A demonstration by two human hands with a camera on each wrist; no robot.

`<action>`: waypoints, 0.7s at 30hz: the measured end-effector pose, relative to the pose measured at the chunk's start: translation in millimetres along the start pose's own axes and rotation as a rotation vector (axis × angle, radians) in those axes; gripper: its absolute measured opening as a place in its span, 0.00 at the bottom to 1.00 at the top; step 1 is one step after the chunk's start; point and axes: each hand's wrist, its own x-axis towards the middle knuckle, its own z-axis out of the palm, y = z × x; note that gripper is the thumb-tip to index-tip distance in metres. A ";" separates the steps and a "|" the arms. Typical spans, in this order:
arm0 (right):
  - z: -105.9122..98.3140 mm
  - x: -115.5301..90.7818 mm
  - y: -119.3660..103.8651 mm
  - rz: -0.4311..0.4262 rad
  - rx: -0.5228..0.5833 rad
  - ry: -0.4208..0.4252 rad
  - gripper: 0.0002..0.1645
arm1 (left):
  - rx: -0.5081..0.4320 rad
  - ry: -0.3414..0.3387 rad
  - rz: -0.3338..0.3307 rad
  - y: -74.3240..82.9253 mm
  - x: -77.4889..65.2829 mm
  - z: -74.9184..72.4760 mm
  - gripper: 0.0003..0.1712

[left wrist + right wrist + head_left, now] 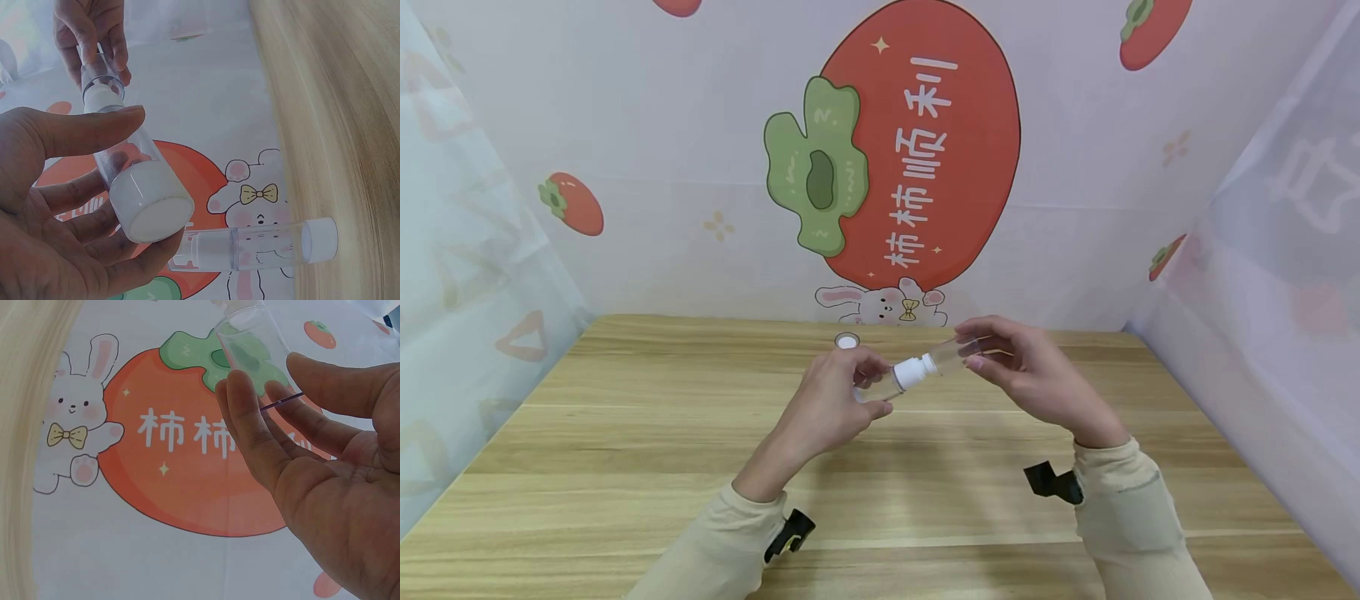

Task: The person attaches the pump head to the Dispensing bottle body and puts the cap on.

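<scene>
My left hand (pixel 831 404) grips a clear pump bottle (pixel 153 200) with a white base and a white collar. The bottle is tilted above the table, its pump end towards the right hand. Between the thumb and fingers of my right hand (pixel 1033 379) is a clear cap (pixel 951 355). The cap lines up with the pump, its mouth around or just at the pump's tip; how far it overlaps I cannot tell. A second clear pump bottle (pixel 262 247) with a white base stands on the table beyond the left hand, partly hidden behind it in the head view.
The wooden table (pixel 625 467) runs back to a white cloth (pixel 685 125) printed with persimmons and a rabbit. Cloth side walls stand at left and right. A black mount (pixel 790 533) sits on the left sleeve, another black mount (pixel 1052 482) on the right.
</scene>
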 end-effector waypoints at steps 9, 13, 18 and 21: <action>5.2 0.8 0.2 -0.020 0.009 -0.011 0.20 | 0.005 0.002 0.008 0.9 -0.9 -0.9 0.20; 8.7 1.8 0.2 -0.035 0.016 -0.012 0.20 | 0.003 0.001 0.008 0.5 -0.5 -0.2 0.20; 12.7 3.4 -0.1 -0.050 0.022 -0.019 0.20 | -0.001 0.000 0.015 1.5 -0.9 -0.7 0.20; 14.3 4.1 0.0 -0.053 0.028 -0.023 0.20 | -0.005 -0.002 0.014 1.9 -1.5 -1.0 0.20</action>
